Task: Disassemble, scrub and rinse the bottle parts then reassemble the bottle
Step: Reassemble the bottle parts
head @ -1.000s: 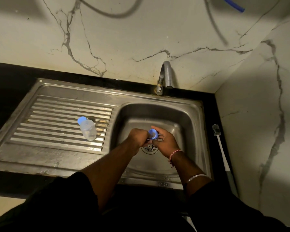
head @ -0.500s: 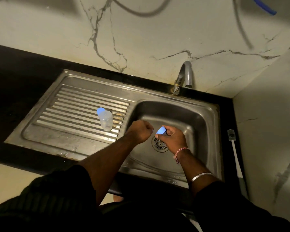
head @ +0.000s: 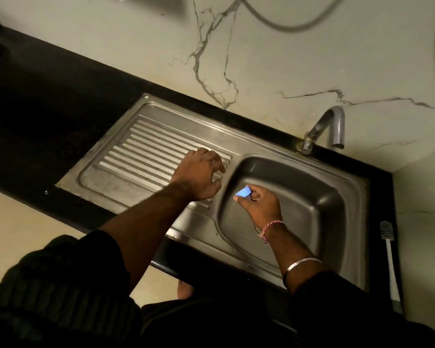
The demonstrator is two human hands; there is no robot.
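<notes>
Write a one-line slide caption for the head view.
Right hand pinches a blue cap over the sink; left hand reaches over the draining board.

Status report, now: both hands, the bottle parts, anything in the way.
Left hand over drainboard, fingers curled; hold hidden. Right hand pinches blue cap over basin. Bottle body not visible. Tap dry, brush on counter.

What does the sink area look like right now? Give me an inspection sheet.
Surface: steel sink with ribbed drainboard, set in a dark counter.
Job's things: blue cap pinched over the basin; bottle not visible.
Clutter: brush on the counter, right of the sink.
Hands: left hand over the drainboard, fingers curled, grasp unclear; right hand holds the cap.
Cables: hose along the wall.
Surroundings: marble wall, tap.
</notes>
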